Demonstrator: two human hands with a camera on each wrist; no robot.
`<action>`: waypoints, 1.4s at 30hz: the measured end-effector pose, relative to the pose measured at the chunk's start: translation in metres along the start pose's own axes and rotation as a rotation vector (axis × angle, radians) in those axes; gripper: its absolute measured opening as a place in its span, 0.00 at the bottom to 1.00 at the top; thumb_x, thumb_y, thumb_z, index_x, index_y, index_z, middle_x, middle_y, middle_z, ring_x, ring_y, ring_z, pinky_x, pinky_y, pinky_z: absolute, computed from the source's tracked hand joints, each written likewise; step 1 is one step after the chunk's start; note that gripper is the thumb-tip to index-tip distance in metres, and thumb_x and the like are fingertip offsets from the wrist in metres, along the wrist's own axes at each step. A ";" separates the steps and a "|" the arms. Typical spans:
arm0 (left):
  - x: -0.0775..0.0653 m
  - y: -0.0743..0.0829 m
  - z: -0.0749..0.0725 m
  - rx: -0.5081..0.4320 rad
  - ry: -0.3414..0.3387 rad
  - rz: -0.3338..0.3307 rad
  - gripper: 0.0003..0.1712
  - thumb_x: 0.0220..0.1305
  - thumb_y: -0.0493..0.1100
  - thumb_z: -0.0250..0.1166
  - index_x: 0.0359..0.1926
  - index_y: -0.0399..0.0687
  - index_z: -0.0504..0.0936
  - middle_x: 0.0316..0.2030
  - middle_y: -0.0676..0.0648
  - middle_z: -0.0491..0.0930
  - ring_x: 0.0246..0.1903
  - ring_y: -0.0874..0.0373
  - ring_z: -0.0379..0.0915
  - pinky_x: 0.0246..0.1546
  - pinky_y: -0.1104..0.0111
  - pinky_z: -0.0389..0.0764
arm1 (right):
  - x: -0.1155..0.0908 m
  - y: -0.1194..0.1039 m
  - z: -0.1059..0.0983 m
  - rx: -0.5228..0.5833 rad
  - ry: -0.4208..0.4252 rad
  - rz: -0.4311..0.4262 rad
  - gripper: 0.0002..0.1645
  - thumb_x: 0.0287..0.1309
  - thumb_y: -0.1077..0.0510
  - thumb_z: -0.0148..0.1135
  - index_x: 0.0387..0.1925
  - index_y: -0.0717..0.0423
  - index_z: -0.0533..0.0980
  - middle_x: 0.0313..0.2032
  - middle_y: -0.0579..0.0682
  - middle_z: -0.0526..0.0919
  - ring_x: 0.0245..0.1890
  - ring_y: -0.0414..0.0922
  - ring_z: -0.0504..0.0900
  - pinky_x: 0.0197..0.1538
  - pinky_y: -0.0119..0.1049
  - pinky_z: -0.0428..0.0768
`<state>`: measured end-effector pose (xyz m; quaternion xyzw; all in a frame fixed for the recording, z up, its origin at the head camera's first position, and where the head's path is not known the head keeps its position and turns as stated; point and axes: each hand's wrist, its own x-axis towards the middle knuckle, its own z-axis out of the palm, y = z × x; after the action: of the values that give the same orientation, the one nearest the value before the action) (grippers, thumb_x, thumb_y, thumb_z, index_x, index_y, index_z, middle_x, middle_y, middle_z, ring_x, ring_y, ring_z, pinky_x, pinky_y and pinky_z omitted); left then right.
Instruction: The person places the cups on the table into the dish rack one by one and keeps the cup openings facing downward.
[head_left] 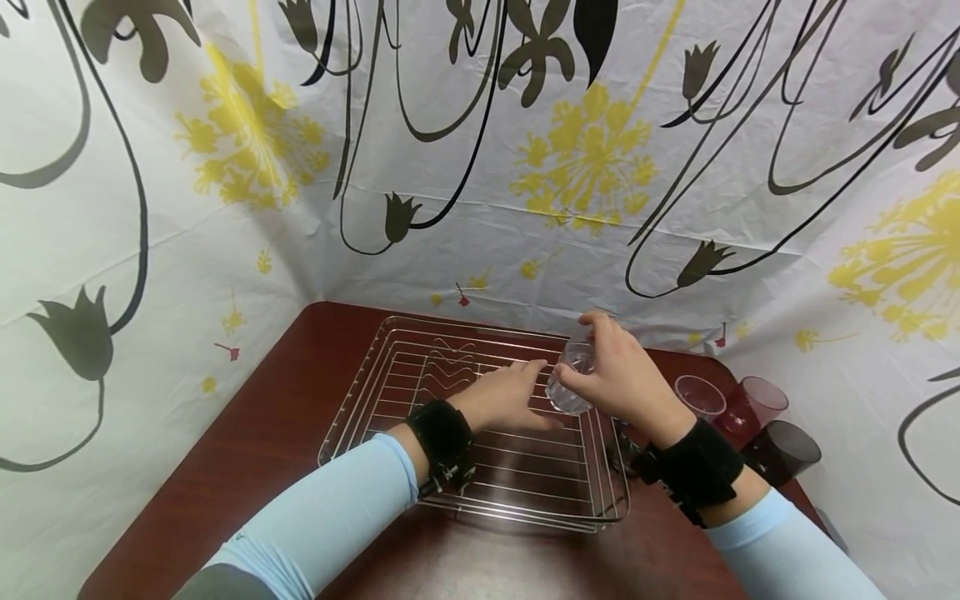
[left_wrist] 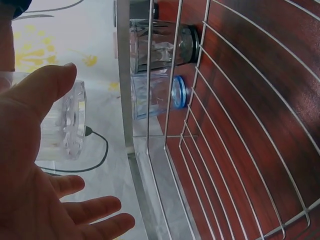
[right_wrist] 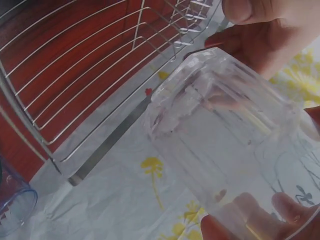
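A clear drinking glass [head_left: 573,377] with a thick faceted base is tilted in the air over the right part of a wire dish rack [head_left: 517,515]. My right hand [head_left: 626,375] grips it between thumb and fingers. In the right wrist view the glass [right_wrist: 225,135] fills much of the picture, fingers showing through its wall. My left hand [head_left: 504,400] hovers above the rack just left of the glass, fingers spread and holding nothing. Seen from the left wrist, the left thumb and fingers [left_wrist: 95,210] extend beside the glass, a gap showing in the head view.
Right of the rack stand a clear glass [head_left: 700,397], a pink glass [head_left: 759,400] and a dark tinted glass [head_left: 783,452]. A blue-rimmed glass [right_wrist: 17,202] shows beside the rack. Patterned cloth [head_left: 465,225] hangs behind the red-brown table [head_left: 247,433].
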<state>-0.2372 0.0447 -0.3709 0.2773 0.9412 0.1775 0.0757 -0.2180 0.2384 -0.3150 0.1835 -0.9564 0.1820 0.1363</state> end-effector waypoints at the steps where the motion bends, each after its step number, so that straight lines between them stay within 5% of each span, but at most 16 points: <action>1: 0.000 0.000 0.001 -0.014 -0.001 0.003 0.61 0.54 0.76 0.65 0.78 0.51 0.53 0.73 0.43 0.63 0.68 0.47 0.67 0.64 0.53 0.73 | 0.000 0.000 0.000 0.006 0.000 -0.002 0.44 0.56 0.45 0.68 0.66 0.61 0.62 0.56 0.64 0.76 0.52 0.59 0.77 0.52 0.56 0.76; 16: -0.003 0.002 0.004 0.013 0.088 0.080 0.51 0.53 0.73 0.68 0.69 0.53 0.64 0.51 0.50 0.77 0.50 0.57 0.77 0.49 0.61 0.80 | -0.004 -0.003 0.005 0.117 -0.073 0.038 0.45 0.62 0.41 0.65 0.70 0.56 0.55 0.53 0.61 0.76 0.49 0.56 0.80 0.50 0.53 0.78; 26: -0.001 -0.004 -0.001 -0.121 0.038 0.106 0.40 0.55 0.62 0.73 0.62 0.50 0.69 0.47 0.55 0.78 0.42 0.63 0.78 0.43 0.66 0.80 | -0.007 -0.002 0.006 0.178 -0.120 0.078 0.47 0.64 0.35 0.61 0.72 0.53 0.53 0.58 0.59 0.72 0.54 0.56 0.78 0.53 0.54 0.77; 42: 0.002 -0.007 -0.005 -0.250 -0.011 0.130 0.44 0.57 0.45 0.73 0.70 0.45 0.60 0.55 0.49 0.73 0.47 0.61 0.75 0.46 0.69 0.79 | -0.010 0.005 0.009 0.256 -0.194 0.080 0.46 0.65 0.34 0.59 0.72 0.54 0.54 0.61 0.59 0.68 0.61 0.56 0.73 0.58 0.55 0.75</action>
<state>-0.2436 0.0381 -0.3687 0.3272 0.8913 0.2966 0.1033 -0.2123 0.2421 -0.3276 0.1778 -0.9405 0.2893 0.0115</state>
